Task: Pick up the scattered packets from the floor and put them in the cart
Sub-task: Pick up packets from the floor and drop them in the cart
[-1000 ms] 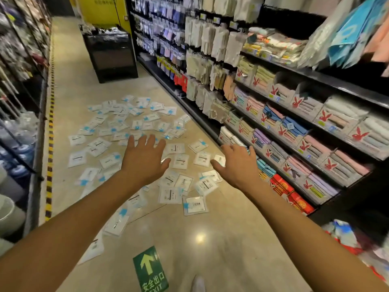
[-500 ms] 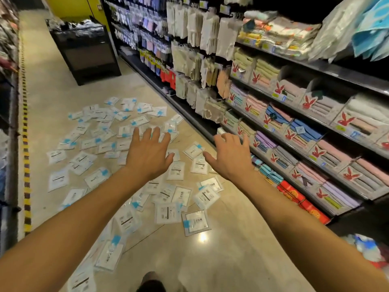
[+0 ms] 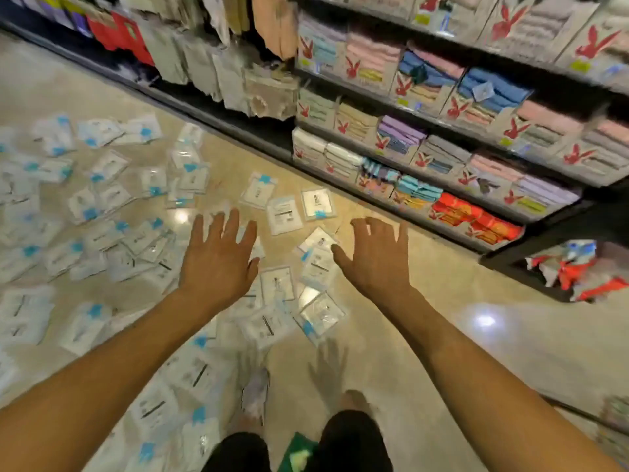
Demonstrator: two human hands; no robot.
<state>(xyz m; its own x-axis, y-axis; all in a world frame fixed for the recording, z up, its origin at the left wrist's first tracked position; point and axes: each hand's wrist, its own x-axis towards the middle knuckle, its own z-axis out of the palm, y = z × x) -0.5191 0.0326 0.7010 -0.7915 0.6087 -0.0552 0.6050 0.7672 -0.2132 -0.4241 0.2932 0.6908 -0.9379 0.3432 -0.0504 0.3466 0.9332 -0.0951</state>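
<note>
Head view of a shop aisle. The left hand (image 3: 218, 264) and right hand (image 3: 374, 264) are extended side by side over the floor (image 3: 476, 342), both palm down with fingers spread and holding nothing. The right hand's fingers are slightly bent and the left hand's nearly straight; whether either touches what lies beneath cannot be told. The packets (image 3: 284, 215) are flat and clear-wrapped, white with black print and a blue tab, and lie scattered on the floor. A dense, overlapping spread reaches from under the left forearm toward the floor's left side. A smaller cluster lies between and below the two hands, and three packets lie side by side just ahead of the fingertips, near the foot of the shelving (image 3: 544, 212). The shelving runs along the floor's right edge, its tiers filled with boxed folded textiles (image 3: 429, 80) bearing a red rabbit mark, with hanging goods (image 3: 218, 69) in its far section. Shadows of both hands (image 3: 328, 366) fall on the floor nearer the person, whose dark-clothed knees (image 3: 350, 441) show at the lower edge with a green floor marking (image 3: 299, 451) between them
</note>
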